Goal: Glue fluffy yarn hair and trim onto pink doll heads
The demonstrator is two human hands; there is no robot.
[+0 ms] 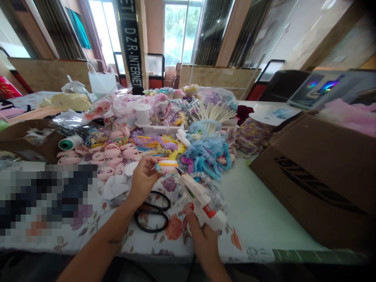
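Between the thumb and fingers of my left hand is a small white-and-yellow striped piece; its exact kind is unclear. My right hand is wrapped round a white hot glue gun with a red trigger part. The gun's dark nozzle points up and left, close to the striped piece's right end; I cannot tell whether they touch. Below my left hand, black-handled scissors lie on the floral tablecloth. Pink doll-face pieces lie just beyond my left hand.
Fluffy blue yarn is heaped ahead, with pale sticks behind it. A large cardboard box stands at right, an open box at left. A green-cored thread cone and white spool sit among plastic bags.
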